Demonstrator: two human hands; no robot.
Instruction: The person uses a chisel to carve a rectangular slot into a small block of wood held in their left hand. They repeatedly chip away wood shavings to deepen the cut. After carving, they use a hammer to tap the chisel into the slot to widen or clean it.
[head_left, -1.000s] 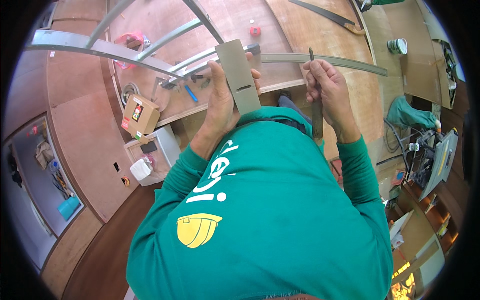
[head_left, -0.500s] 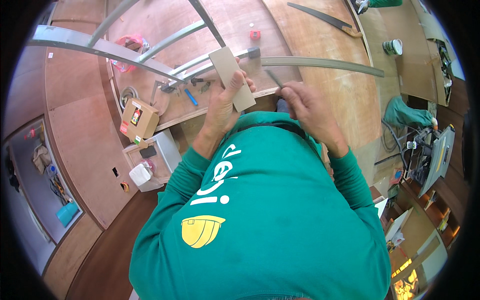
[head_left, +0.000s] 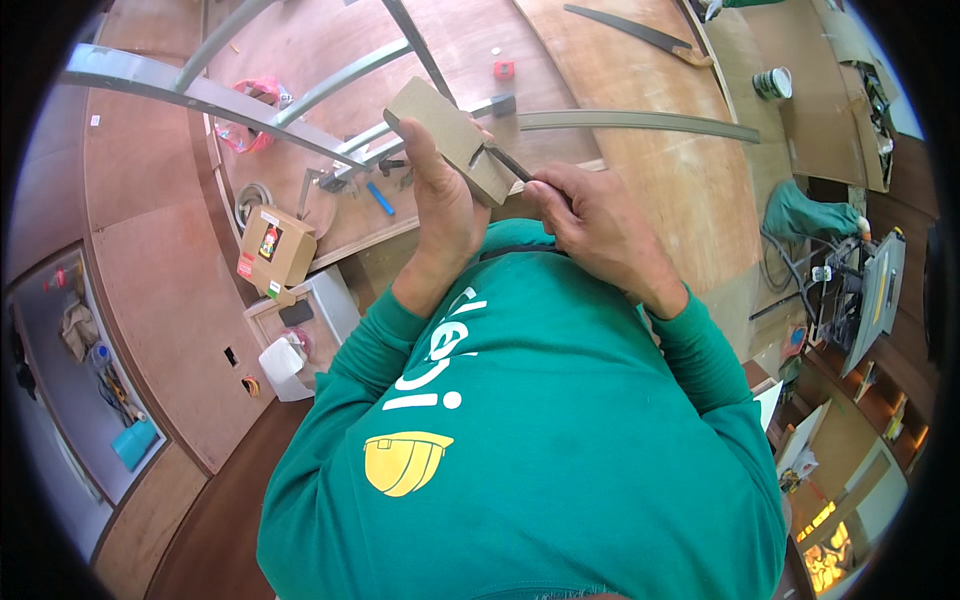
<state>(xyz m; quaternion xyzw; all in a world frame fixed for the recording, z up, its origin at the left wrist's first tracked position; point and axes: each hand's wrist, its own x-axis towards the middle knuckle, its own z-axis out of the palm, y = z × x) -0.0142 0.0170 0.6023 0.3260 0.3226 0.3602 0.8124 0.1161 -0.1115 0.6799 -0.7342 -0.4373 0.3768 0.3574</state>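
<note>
My left hand point(head_left: 442, 200) holds up a flat, light brown rectangular board point(head_left: 432, 120). Its thumb lies along the near left edge, while most of the other fingers are hidden behind the piece. In my right hand point(head_left: 605, 225) a thin dark stick-like tool point(head_left: 512, 165) is pinched between thumb and fingers. The tool's far end meets the board's right side, by a small dark notch or mark there. Whether it is a pencil or a slim file I cannot make out.
A grey metal ladder-like frame point(head_left: 220, 103) stands over the wooden worktop at the upper left. A long metal strip point(head_left: 640, 121), handsaw point(head_left: 630, 30), red tape measure point(head_left: 503, 69) and blue stick point(head_left: 380, 198) lie beyond my hands. A cardboard box point(head_left: 290, 250) sits at left.
My right hand has moved left and brought the tool against the board. The board has shifted slightly up and left and is tilted more, with my left thumb now stretched along its edge.
</note>
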